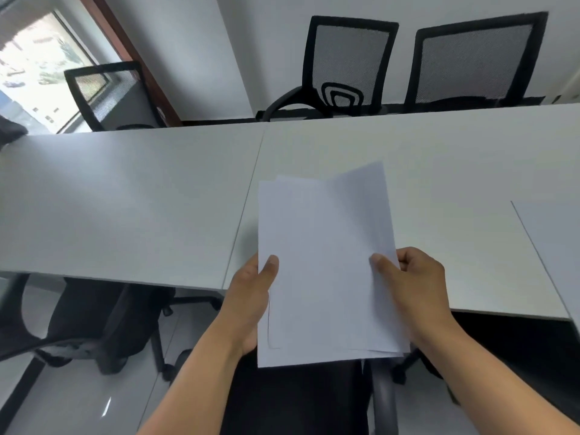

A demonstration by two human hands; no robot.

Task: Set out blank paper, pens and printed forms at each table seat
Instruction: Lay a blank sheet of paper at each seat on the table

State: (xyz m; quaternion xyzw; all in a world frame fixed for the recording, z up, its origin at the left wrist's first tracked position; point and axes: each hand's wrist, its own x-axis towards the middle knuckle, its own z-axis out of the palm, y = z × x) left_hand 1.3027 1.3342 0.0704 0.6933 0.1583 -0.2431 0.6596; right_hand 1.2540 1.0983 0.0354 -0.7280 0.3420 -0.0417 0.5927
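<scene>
Left of the stack (320, 262), left hand (251, 296) gripping its edge, thumb on top; right of it, right hand (417, 287) pinching the lifted top sheet (361, 208) — best peeled singly, stack held above the table (125, 199) edge.

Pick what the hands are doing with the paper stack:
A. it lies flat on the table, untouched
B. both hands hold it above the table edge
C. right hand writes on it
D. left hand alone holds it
B: the left hand and right hand each grip a side of the paper stack.
</scene>
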